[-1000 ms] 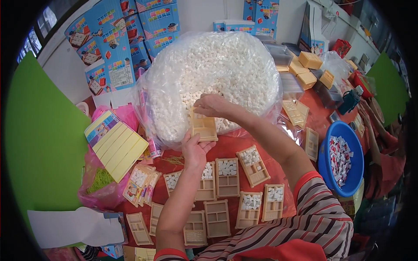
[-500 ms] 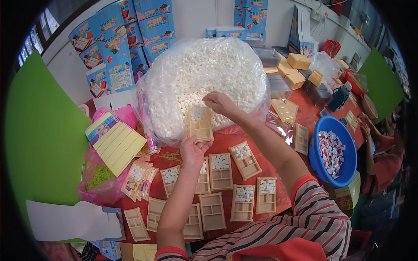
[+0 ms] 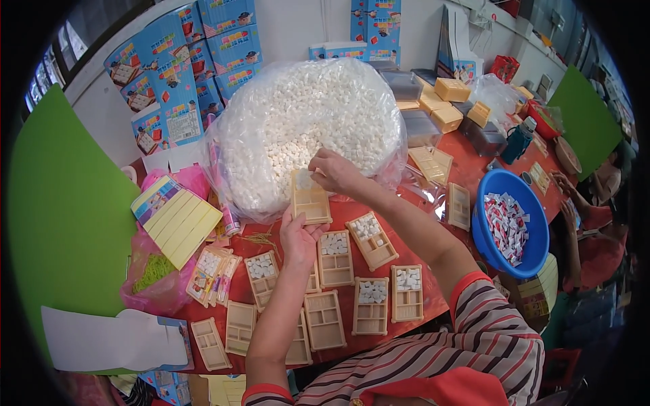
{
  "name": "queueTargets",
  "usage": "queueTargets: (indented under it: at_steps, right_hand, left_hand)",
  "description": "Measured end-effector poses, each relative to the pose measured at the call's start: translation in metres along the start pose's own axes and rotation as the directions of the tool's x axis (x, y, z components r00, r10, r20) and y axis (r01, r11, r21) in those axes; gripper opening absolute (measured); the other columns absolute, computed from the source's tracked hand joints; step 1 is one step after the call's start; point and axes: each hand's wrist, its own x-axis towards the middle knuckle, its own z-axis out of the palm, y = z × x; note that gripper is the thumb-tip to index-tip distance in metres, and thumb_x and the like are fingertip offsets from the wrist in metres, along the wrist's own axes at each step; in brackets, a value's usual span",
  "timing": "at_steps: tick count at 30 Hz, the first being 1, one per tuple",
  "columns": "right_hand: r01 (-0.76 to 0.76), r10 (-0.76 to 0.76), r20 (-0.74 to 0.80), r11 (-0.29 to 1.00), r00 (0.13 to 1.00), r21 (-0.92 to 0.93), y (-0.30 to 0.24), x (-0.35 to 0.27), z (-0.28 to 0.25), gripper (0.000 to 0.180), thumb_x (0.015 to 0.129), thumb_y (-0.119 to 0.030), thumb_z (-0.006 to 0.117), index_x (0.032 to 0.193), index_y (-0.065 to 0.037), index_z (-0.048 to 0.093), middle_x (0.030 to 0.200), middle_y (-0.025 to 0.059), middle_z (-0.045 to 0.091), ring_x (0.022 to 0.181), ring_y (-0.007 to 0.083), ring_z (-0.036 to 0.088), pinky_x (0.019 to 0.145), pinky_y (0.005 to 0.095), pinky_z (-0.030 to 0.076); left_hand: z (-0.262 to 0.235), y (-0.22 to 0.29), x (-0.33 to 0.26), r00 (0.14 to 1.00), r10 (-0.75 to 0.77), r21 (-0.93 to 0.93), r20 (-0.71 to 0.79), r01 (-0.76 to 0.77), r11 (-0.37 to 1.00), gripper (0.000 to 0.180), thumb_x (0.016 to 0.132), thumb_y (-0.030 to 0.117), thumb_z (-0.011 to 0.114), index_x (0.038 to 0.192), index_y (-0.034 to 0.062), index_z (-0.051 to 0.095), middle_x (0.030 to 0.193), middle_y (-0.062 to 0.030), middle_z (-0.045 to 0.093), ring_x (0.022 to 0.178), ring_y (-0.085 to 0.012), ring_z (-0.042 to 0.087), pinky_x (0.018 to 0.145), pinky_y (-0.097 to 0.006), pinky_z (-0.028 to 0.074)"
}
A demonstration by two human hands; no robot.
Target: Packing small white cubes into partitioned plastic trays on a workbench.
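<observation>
Trays filling, plenty still bare

Lower centre, several trays (image 3: 323, 319) sit bare and a few hold white bits; above them the left hand (image 3: 300, 238) props a tray (image 3: 311, 200) from below while the right hand (image 3: 333, 170) pinches at its top, against the big bag (image 3: 305, 128) beyond.

Right fingertips (image 3: 318, 170) hidden behind tan tray (image 3: 310, 199); tray's top compartment unclear.

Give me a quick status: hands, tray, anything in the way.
Left hand props the tan tray from below. Right hand on its top edge, against the bag of white pieces. Trays crowd the table beneath.
</observation>
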Motion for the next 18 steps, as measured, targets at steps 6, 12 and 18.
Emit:
queueTargets:
  at_steps: [6,12,18]
  right_hand:
    - [-0.008,0.011,-0.054,0.998,0.998,0.061,-0.022,-0.029,-0.017,0.021,0.082,-0.015,0.064,0.099,-0.002,0.067,0.098,0.0171,0.060,0.089,0.0332,0.062,0.078,0.0398,0.051]
    - [-0.469,0.594,-0.050,0.682,0.803,0.561,-0.043,-0.103,-0.034,0.037,0.088,-0.019,0.061,0.119,0.000,0.058,0.109,0.0153,0.057,0.091,0.0229,0.060,0.075,0.0346,0.050]
    - [-0.470,0.735,0.235,0.127,0.637,0.874,-0.082,-0.189,-0.051,0.063,0.092,-0.020,0.060,0.146,-0.006,0.031,0.117,0.0112,0.054,0.103,0.0185,0.058,0.076,0.0325,0.049]
  left_hand:
    - [0.003,-0.008,-0.026,1.000,0.017,-0.058,0.023,-0.016,0.998,0.042,0.096,0.011,0.042,0.138,0.0064,0.037,0.124,-0.0165,0.059,0.101,-0.0294,0.066,0.079,-0.042,0.058]
    - [0.013,-0.037,-0.076,0.998,-0.022,-0.100,0.062,0.028,0.995,0.044,0.097,0.011,0.041,0.141,0.0081,0.035,0.128,-0.0159,0.056,0.105,-0.0301,0.064,0.081,-0.042,0.057]
    - [0.035,-0.075,-0.131,0.983,-0.138,-0.097,0.123,0.151,0.984,0.042,0.099,0.012,0.041,0.140,0.0080,0.035,0.128,-0.0151,0.057,0.105,-0.0275,0.064,0.084,-0.042,0.055]
